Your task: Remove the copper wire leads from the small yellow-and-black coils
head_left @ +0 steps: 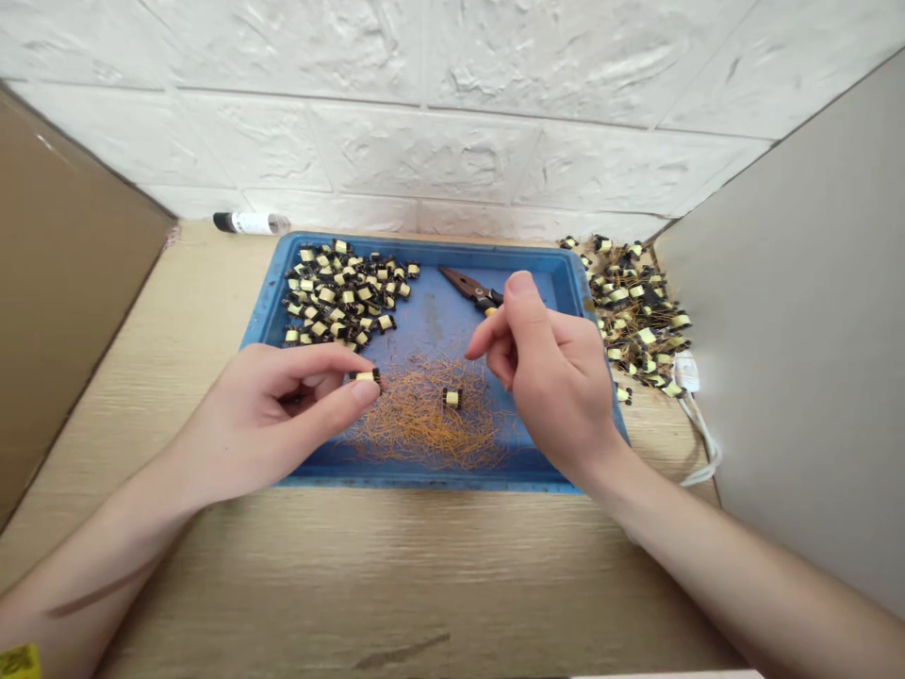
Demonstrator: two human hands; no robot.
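Between the thumb and index finger of my left hand (283, 415) is a small black and yellow coil part (366, 376). Another coil part (452, 399) lies on a mat of thin copper-coloured wire clippings (417, 424) in the blue tray (431, 481). My right hand (551, 368) is over the tray's right side, thumb raised and apart from the half-curled fingers, with nothing visible between them. Just behind it lie pliers (467, 286), their handles partly hidden by the hand. Many coil parts (339, 292) are heaped in the tray's back left.
Right of the tray, a pile of coil parts with long wires (640, 311) lies on the wooden table (353, 575), beside a white plug and cable (697, 415). A small bottle (251, 223) lies at the back left. A white brick-pattern wall and side panels enclose the table.
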